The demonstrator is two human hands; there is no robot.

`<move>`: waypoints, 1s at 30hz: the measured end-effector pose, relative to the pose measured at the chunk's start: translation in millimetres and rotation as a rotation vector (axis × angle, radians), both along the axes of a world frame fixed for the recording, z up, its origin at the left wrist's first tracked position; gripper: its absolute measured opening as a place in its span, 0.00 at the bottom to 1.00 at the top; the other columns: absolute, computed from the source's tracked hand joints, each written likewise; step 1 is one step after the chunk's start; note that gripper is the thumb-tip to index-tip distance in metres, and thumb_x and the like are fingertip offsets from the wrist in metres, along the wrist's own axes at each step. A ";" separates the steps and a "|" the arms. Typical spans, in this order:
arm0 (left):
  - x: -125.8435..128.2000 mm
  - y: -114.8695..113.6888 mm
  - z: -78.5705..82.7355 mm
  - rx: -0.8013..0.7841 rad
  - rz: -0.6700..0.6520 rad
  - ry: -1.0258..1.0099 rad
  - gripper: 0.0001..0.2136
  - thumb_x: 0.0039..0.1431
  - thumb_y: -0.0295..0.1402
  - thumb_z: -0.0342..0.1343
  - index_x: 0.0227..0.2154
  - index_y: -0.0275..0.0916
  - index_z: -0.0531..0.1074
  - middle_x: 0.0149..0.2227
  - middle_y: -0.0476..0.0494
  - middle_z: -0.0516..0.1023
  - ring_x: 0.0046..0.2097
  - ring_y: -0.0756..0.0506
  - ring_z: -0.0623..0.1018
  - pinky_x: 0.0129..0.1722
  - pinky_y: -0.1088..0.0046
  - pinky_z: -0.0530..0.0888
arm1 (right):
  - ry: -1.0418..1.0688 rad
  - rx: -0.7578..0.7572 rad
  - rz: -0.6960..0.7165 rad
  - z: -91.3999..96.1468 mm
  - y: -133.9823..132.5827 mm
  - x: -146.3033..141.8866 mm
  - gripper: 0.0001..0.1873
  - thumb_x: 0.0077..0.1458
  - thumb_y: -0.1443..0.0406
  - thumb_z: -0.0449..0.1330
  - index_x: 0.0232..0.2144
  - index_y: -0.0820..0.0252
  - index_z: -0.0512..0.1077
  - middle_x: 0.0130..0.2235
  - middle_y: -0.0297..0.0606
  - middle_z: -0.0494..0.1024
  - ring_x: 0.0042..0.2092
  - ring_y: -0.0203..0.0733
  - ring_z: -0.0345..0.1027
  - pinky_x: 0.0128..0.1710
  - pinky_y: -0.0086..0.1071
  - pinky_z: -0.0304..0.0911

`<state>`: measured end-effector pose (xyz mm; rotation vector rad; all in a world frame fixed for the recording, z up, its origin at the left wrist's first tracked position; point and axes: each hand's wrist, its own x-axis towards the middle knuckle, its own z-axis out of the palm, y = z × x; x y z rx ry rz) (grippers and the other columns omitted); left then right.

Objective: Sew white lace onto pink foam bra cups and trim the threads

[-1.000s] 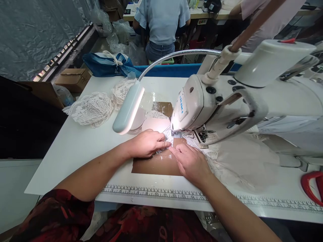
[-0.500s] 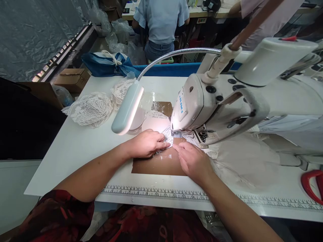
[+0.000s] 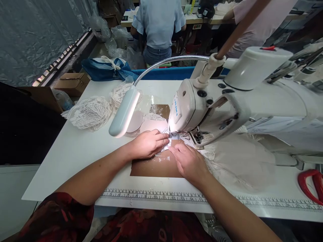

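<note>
White lace fabric (image 3: 165, 147) lies under the needle area of a white sewing machine (image 3: 185, 104). My left hand (image 3: 148, 144) rests on the lace with its fingers stretched flat, their tips close to the presser foot. On the other side, my right hand (image 3: 189, 163) pinches the near edge of the lace between thumb and forefinger; its other fingers are curled. Beneath both hands is a brown taped patch (image 3: 153, 168) on the table. Just beyond my left hand sits a pale rounded cup (image 3: 153, 125) with lace along its far side. The needle tip is hard to make out.
A lamp (image 3: 124, 111) on a bendable neck hangs over the table's left part. Lace pieces (image 3: 91, 112) lie behind it. Sheer white fabric (image 3: 242, 161) spreads to the right, near red-handled scissors (image 3: 310, 185). A ruler strip (image 3: 151, 196) edges the table. Another person (image 3: 158, 27) sits beyond.
My left fingers have straightened and moved forward over the lace towards the presser foot. My right hand keeps its pinch at the lace edge. The whole view has shifted slightly.
</note>
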<state>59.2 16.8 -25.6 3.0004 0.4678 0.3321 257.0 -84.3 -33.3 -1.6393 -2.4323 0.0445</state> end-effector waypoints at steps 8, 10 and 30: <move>-2.3 5.3 -2.6 0.023 -0.049 0.031 0.18 0.65 0.33 0.44 0.55 0.33 0.67 0.56 0.34 0.70 0.42 0.43 0.71 0.40 0.67 0.71 | 0.005 -0.022 -0.014 1.2 0.0 -0.6 0.22 0.54 0.76 0.48 0.45 0.58 0.75 0.34 0.37 0.75 0.30 0.37 0.61 0.31 0.32 0.53; -1.6 5.0 -2.8 0.035 -0.048 0.044 0.19 0.65 0.32 0.45 0.55 0.32 0.66 0.56 0.34 0.70 0.42 0.43 0.71 0.40 0.67 0.71 | 0.001 -0.046 -0.030 1.7 0.4 -0.8 0.22 0.54 0.76 0.48 0.45 0.57 0.75 0.35 0.37 0.75 0.31 0.37 0.61 0.32 0.32 0.53; 4.9 4.5 5.4 0.003 0.131 0.085 0.17 0.67 0.35 0.42 0.54 0.39 0.68 0.49 0.36 0.74 0.43 0.41 0.69 0.39 0.65 0.63 | -0.049 -0.009 -0.159 2.7 8.2 -3.6 0.28 0.55 0.75 0.49 0.55 0.50 0.68 0.41 0.41 0.75 0.37 0.44 0.63 0.33 0.34 0.54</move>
